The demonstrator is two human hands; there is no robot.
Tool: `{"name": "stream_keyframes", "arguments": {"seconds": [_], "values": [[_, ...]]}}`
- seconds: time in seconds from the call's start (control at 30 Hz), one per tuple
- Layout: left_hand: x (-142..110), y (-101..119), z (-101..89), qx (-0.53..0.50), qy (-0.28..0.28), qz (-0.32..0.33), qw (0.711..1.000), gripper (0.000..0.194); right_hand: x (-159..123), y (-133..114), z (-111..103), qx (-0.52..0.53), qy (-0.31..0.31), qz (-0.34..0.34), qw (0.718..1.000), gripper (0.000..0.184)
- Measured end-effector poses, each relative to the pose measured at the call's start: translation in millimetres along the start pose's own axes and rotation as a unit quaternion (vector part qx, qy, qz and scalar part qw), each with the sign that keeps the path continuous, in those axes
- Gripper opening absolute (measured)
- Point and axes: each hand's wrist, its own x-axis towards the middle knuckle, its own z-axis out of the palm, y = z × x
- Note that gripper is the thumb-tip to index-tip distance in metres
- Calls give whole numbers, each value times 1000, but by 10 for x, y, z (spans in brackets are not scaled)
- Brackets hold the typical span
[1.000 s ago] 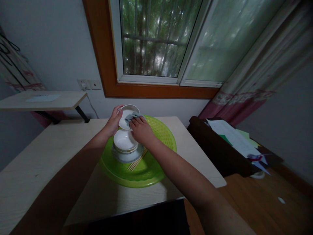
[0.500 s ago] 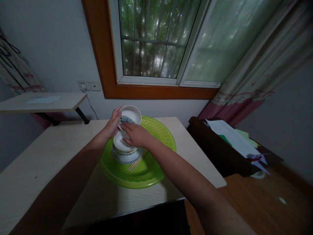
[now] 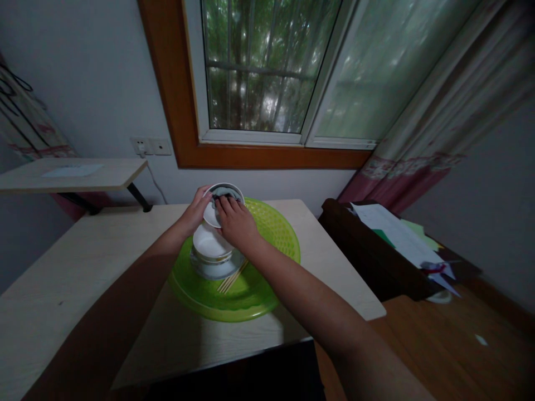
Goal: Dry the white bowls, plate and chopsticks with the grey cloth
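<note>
My left hand grips a white bowl by its left rim, tilted toward me above the tray. Inside that bowl, my right hand presses a grey-green cloth against the far part of the inner wall. Just below, a stack of white bowls rests on a pale plate. Several wooden chopsticks lie beside the plate, their far ends close under my right wrist. All of these sit on a round green tray with a patterned far side.
The tray stands on a light wooden table. At the back left is a raised shelf on black legs, near a wall socket with a cord. Right of the table, a dark brown box-like piece has papers on it.
My right hand and the cloth have swept from the bowl's right side to its near left, then up to its far side. The held bowl has shifted slightly right and toward me.
</note>
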Motion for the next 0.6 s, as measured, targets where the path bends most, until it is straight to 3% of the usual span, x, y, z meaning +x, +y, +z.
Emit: {"name": "stream_keyframes", "arguments": {"seconds": [0.2, 0.6], "values": [[4, -8, -31, 15, 24, -11, 1000, 47, 27, -28, -75, -16, -47, 28, 998, 31], [49, -113, -58, 31, 39, -9, 999, 48, 32, 11, -2, 17, -84, -54, 995, 23]]}}
